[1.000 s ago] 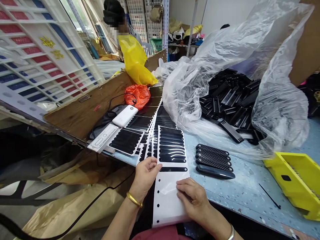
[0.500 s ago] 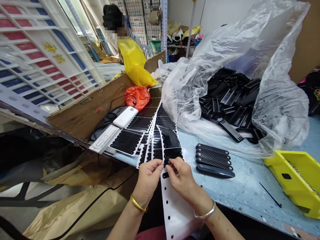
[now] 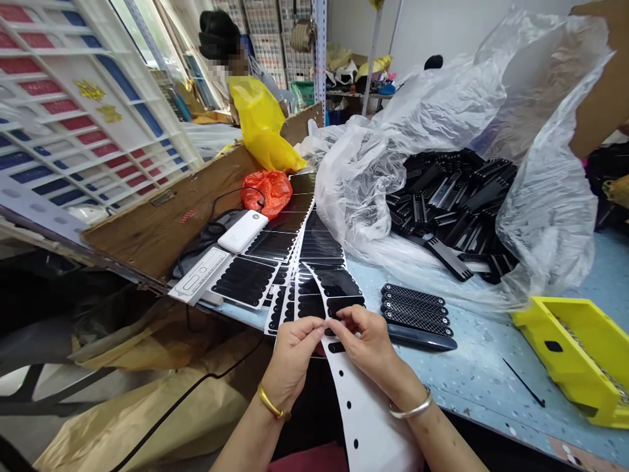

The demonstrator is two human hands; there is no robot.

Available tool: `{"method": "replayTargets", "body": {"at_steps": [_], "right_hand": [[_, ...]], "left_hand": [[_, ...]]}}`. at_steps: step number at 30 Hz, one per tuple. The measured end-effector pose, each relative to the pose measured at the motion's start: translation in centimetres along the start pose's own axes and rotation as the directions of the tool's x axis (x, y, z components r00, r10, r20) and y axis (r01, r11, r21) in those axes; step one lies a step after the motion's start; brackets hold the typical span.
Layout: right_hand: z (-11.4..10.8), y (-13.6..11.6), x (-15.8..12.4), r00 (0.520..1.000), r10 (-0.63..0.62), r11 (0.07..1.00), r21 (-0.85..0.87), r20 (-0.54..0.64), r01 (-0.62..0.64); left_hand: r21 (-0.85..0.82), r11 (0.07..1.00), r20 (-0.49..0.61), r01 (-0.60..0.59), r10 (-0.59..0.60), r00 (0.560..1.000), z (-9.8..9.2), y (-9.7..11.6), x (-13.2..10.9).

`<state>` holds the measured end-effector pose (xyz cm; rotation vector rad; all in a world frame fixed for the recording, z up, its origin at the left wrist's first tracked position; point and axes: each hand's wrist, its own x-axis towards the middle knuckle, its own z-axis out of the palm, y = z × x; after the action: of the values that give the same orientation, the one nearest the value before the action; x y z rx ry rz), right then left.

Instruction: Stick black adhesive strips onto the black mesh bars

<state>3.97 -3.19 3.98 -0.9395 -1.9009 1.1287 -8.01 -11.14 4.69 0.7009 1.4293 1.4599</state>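
Observation:
A long white-backed sheet of black stickers (image 3: 373, 400) runs from the stack on the bench down over my lap. My left hand (image 3: 297, 344) is closed, thumb and forefinger pinching at the sheet's left edge. My right hand (image 3: 368, 337) is closed too, its thumb and forefinger meeting the left fingertips over the sheet. A bit of black sticker shows between them; exactly what each fingertip grips is partly hidden. Just beyond lie fanned sticker sheets (image 3: 322, 242). Right of my hands, several black textured handle-like pieces (image 3: 415, 308) lie in a row, a smooth glossy black one (image 3: 421, 336) nearest me.
A clear plastic bag (image 3: 354, 190) spills black plastic parts (image 3: 452, 203) at the back right. A yellow bin (image 3: 555, 347) stands at the right, near a thin black rod (image 3: 523, 382). A white power bank (image 3: 242, 231) and red bag (image 3: 268, 193) lie left. Another person (image 3: 221, 39) is beyond.
The lower part of the sheet has swung right and bows more. My hands have shifted slightly right, and their fingertips are closer together. The camera view has moved a little.

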Motion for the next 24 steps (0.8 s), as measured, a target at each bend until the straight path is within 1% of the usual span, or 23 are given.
{"method": "replayTargets", "body": {"at_steps": [1,2,4,6,7,9,11,13,15,16,17,18,19,20,21,22,23,24], "right_hand": [[-0.1,-0.1,0.0,1.0,-0.022,1.0,-0.012,-0.004,0.022],[-0.2,-0.1,0.0,1.0,-0.015,1.0,0.0,-0.008,0.015],[-0.7,-0.2,0.1,0.997,0.076,0.992,0.107,-0.027,-0.073],[-1.9,-0.2,0.0,0.978,0.197,0.941,0.293,-0.07,-0.169],[-2.7,-0.3,0.0,0.963,0.251,0.899,0.391,-0.095,-0.195],[-5.0,-0.5,-0.3,0.934,0.327,0.812,0.548,-0.141,-0.201],[-7.7,-0.8,-0.8,0.902,0.389,0.751,0.632,-0.188,-0.192],[-10.1,-1.2,-1.4,0.868,0.416,0.739,0.656,-0.269,-0.151],[-11.9,-1.4,-2.1,0.832,0.425,0.753,0.65,-0.356,-0.106],[-12.5,-1.3,-2.4,0.816,0.42,0.763,0.642,-0.397,-0.08],[-12.8,-1.3,-2.8,0.801,0.414,0.774,0.63,-0.433,-0.059],[-13.0,-1.1,-3.2,0.787,0.408,0.785,0.618,-0.462,-0.044],[-13.1,-1.0,-3.6,0.78,0.405,0.793,0.608,-0.477,-0.04],[-13.1,-0.8,-4.0,0.778,0.404,0.799,0.599,-0.482,-0.045],[-13.0,-0.7,-4.3,0.781,0.405,0.803,0.594,-0.476,-0.054],[-12.9,-0.6,-4.7,0.789,0.405,0.803,0.592,-0.462,-0.066],[-12.9,-0.6,-5.0,0.801,0.404,0.802,0.592,-0.442,-0.078],[-12.9,-0.6,-5.3,0.814,0.401,0.801,0.592,-0.419,-0.09]], "left_hand": [[-0.034,0.999,-0.01,0.017,-0.018,1.0,0.0,-0.2,0.0],[-0.054,0.998,-0.026,0.027,-0.029,0.999,0.0,-0.3,0.1],[-0.065,0.997,-0.069,0.031,-0.035,0.997,-0.4,-0.5,0.4],[-0.079,0.996,-0.119,0.028,-0.037,0.992,-1.4,-0.5,1.0],[-0.096,0.995,-0.143,0.028,-0.041,0.989,-2.1,-0.3,1.3],[-0.137,0.99,-0.201,0.017,-0.044,0.979,-3.7,0.4,2.3],[-0.171,0.985,-0.271,-0.026,-0.021,0.962,-5.5,1.7,3.7],[-0.166,0.976,-0.354,-0.138,0.072,0.933,-6.9,4.0,5.5],[-0.12,0.938,-0.422,-0.326,0.249,0.872,-7.8,7.2,7.6],[-0.077,0.894,-0.457,-0.442,0.363,0.812,-8.1,9.1,8.7],[-0.032,0.845,-0.465,-0.533,0.459,0.757,-8.2,11.1,9.9],[0.013,0.783,-0.474,-0.622,0.552,0.686,-8.3,13.0,11.1],[0.058,0.72,-0.475,-0.692,0.629,0.615,-8.3,14.8,12.4],[0.097,0.667,-0.469,-0.739,0.685,0.557,-8.2,16.2,13.7],[0.128,0.644,-0.444,-0.755,0.717,0.537,-8.2,17.3,15.1],[0.167,0.634,-0.436,-0.755,0.734,0.52,-8.1,17.8,16.4],[0.225,0.641,-0.447,-0.733,0.737,0.507,-8.1,17.8,17.7],[0.301,0.672,-0.469,-0.676,0.722,0.509,-8.0,17.3,19.0]]}}
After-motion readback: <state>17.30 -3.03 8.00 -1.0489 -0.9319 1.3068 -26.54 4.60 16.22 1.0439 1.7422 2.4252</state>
